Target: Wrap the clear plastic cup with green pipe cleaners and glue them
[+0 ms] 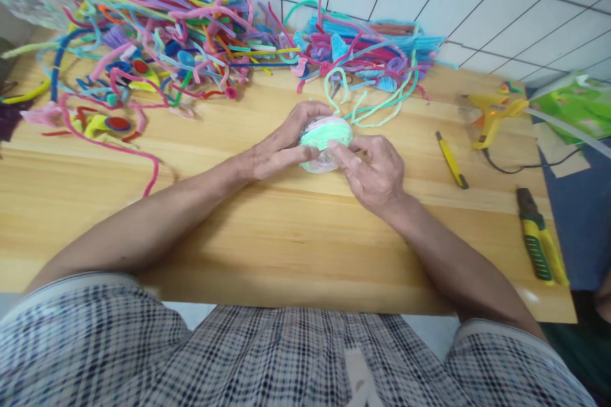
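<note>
On the tabletop (296,241), pipe cleaners (191,44) are heaped along the far edge, toward the far left corner. Near the middle, a mint-green wrapped ball (326,140), partly clear below, is held between both hands: the left hand's fingers (305,154) are clamped around its side, the right hand's fingers (340,151) are pressed on its front. Whether anything is contained inside cannot be told.
</note>
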A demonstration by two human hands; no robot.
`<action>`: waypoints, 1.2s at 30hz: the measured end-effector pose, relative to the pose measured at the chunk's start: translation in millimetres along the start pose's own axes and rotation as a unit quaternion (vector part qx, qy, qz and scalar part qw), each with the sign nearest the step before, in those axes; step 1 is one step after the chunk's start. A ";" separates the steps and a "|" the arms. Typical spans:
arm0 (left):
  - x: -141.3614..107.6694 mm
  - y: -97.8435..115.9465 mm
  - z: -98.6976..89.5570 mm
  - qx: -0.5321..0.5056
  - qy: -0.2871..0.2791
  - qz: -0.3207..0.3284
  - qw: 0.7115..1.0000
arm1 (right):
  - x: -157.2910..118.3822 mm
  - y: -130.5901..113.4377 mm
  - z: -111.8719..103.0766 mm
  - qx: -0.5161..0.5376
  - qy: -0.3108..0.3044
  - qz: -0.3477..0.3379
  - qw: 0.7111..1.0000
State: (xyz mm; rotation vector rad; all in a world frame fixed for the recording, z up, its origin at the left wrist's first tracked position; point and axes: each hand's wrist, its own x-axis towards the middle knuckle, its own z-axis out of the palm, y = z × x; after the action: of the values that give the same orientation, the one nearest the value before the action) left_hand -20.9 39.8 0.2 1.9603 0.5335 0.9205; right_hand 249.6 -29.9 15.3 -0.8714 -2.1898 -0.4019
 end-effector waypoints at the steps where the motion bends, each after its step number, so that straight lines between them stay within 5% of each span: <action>1: -0.5 0.5 -0.5 0.006 -0.006 0.002 1.000 | -1.2 0.7 0.3 -0.002 -0.011 0.005 1.000; 13: -1.7 -0.8 5.1 -0.015 0.010 0.002 1.000 | 4.8 -1.2 1.9 0.014 0.034 -0.015 0.999; 23: -1.9 4.0 10.2 -0.029 0.041 -0.024 0.998 | -3.5 0.6 4.5 0.054 0.009 0.030 0.998; 36: -19.8 14.7 19.9 0.105 0.063 0.033 0.992 | -8.1 -21.1 -4.4 0.089 0.021 0.057 0.994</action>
State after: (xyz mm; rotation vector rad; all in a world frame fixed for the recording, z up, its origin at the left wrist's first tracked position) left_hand -17.8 8.4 -1.9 2.1293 0.6642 1.0725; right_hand 241.4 -51.1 12.0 -0.8753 -2.0896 -0.1657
